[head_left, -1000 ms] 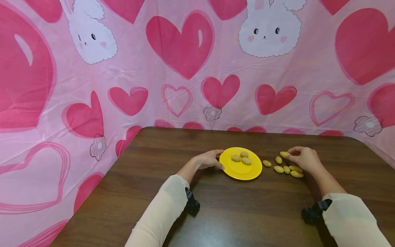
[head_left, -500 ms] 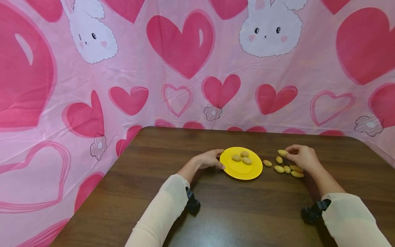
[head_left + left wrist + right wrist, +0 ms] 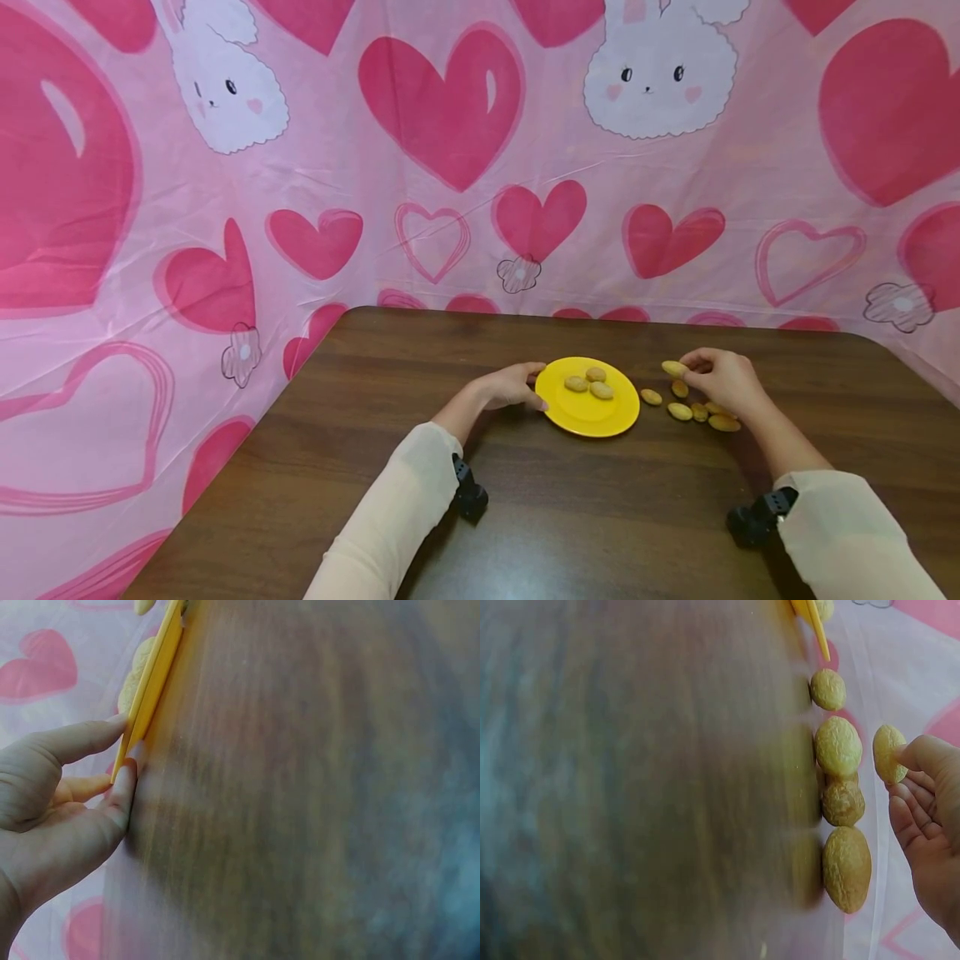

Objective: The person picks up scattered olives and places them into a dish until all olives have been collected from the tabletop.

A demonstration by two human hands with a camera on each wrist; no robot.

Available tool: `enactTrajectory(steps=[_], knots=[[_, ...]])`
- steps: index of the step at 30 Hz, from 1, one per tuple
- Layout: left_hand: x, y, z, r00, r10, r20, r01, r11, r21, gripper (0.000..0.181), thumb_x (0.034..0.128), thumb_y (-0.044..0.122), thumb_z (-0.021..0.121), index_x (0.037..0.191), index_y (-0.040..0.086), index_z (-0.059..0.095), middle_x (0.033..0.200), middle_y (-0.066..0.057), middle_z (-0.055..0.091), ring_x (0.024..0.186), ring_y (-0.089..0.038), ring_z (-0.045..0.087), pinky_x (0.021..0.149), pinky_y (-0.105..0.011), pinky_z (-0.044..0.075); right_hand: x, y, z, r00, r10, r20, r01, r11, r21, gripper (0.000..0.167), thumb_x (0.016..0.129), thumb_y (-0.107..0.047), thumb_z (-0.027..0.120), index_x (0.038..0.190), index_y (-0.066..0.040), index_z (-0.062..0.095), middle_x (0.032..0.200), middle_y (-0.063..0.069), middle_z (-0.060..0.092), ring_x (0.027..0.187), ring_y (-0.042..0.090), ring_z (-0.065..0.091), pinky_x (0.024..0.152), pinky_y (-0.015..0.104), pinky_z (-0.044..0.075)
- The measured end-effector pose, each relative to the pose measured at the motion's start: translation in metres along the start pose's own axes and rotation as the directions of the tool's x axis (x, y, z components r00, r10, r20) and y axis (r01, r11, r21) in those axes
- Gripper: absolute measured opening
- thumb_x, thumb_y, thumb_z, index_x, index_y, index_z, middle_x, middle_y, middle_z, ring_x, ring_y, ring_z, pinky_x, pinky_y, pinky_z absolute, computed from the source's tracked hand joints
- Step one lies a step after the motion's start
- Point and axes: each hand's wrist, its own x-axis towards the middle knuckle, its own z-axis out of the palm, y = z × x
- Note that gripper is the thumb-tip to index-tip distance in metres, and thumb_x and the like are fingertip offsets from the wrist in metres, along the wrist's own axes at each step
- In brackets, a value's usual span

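My left hand [image 3: 512, 388] pinches the left rim of a round yellow plate [image 3: 585, 418]. In the left wrist view that rim of the plate [image 3: 147, 697] sits between the digits. Three wrinkled, oval yellow-brown fruits [image 3: 576, 383] lie on the plate's far half. My right hand [image 3: 726, 382] holds another such fruit [image 3: 674, 368] between thumb and fingertips, raised off the table to the right of the plate. In the right wrist view the held fruit [image 3: 889, 754] hangs apart from a row of fruits. Several loose fruits [image 3: 680, 412] rest on the table below this hand.
The brown wooden table [image 3: 570, 517] stretches beneath both arms. Behind it and on the left hangs a pink cloth [image 3: 450, 150] with hearts and rabbits. Each wrist carries a small black camera, one on the left [image 3: 470, 493] and one on the right [image 3: 757, 518].
My right hand has carried its fruit a little to the left, toward the plate, and slightly up. My left hand and the plate stay in place.
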Motion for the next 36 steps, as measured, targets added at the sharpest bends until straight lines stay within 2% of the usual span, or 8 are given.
enactTrajectory(steps=[8, 17, 23, 27, 32, 36], knots=[[0.001, -0.001, 0.000, 1.000, -0.007, -0.004, 0.007, 1.000, -0.022, 0.078, 0.0784, 0.001, 0.070, 0.144, 0.006, 0.029, 0.141, -0.011, 0.038, 0.123, -0.023, 0.039, 0.105, -0.036, 0.031, 0.000, -0.004, 0.002, 1.000, -0.005, 0.021, 0.005, 1.000, 0.010, 0.021, 0.085, -0.012, 0.064, 0.100, 0.002, 0.063, 0.079, 0.006, 0.064, 0.074, 0.024, 0.057, 0.065, 0.032, 0.047], [0.001, -0.001, 0.001, 1.000, -0.008, -0.001, 0.008, 0.999, -0.033, 0.079, 0.0786, 0.001, 0.070, 0.145, 0.006, 0.027, 0.142, -0.012, 0.036, 0.124, -0.024, 0.038, 0.105, -0.037, 0.030, 0.001, -0.016, 0.006, 0.997, -0.066, 0.036, 0.065, 0.997, 0.030, 0.020, 0.084, -0.010, 0.065, 0.099, 0.002, 0.065, 0.080, 0.007, 0.065, 0.073, 0.022, 0.058, 0.066, 0.033, 0.049], [0.002, -0.001, 0.001, 1.000, -0.008, -0.008, 0.008, 1.000, -0.025, 0.078, 0.0784, 0.000, 0.070, 0.144, 0.004, 0.028, 0.141, -0.012, 0.038, 0.123, -0.023, 0.039, 0.104, -0.036, 0.031, 0.003, -0.028, 0.012, 0.992, -0.085, 0.093, 0.082, 0.996, 0.035, 0.019, 0.083, -0.012, 0.067, 0.096, 0.001, 0.066, 0.079, 0.005, 0.064, 0.072, 0.020, 0.057, 0.067, 0.033, 0.050], [0.003, -0.002, 0.001, 1.000, -0.009, -0.005, 0.009, 1.000, -0.023, 0.078, 0.0786, 0.000, 0.070, 0.144, 0.004, 0.028, 0.141, -0.012, 0.038, 0.123, -0.023, 0.039, 0.104, -0.036, 0.032, 0.004, -0.037, 0.017, 0.984, -0.113, 0.138, 0.105, 0.992, 0.063, 0.017, 0.083, -0.014, 0.068, 0.094, 0.000, 0.066, 0.078, 0.003, 0.063, 0.071, 0.019, 0.056, 0.066, 0.031, 0.049], [0.003, -0.001, 0.001, 1.000, -0.009, -0.005, 0.009, 1.000, -0.021, 0.078, 0.0785, 0.000, 0.070, 0.144, 0.005, 0.028, 0.141, -0.012, 0.038, 0.123, -0.023, 0.040, 0.104, -0.036, 0.032, 0.005, -0.048, 0.023, 0.972, -0.137, 0.194, 0.121, 0.989, 0.091, 0.016, 0.082, -0.013, 0.069, 0.093, -0.001, 0.066, 0.077, 0.003, 0.060, 0.068, 0.019, 0.053, 0.057, 0.029, 0.049], [0.002, -0.001, 0.000, 1.000, 0.000, -0.004, 0.000, 1.000, -0.023, 0.078, 0.0785, 0.000, 0.070, 0.144, 0.004, 0.028, 0.142, -0.012, 0.037, 0.124, -0.023, 0.039, 0.104, -0.035, 0.031, 0.005, -0.055, 0.028, 0.954, -0.188, 0.233, 0.172, 0.981, 0.085, 0.014, 0.081, -0.009, 0.068, 0.093, -0.002, 0.066, 0.077, 0.002, 0.060, 0.067, 0.017, 0.052, 0.056, 0.027, 0.048]])
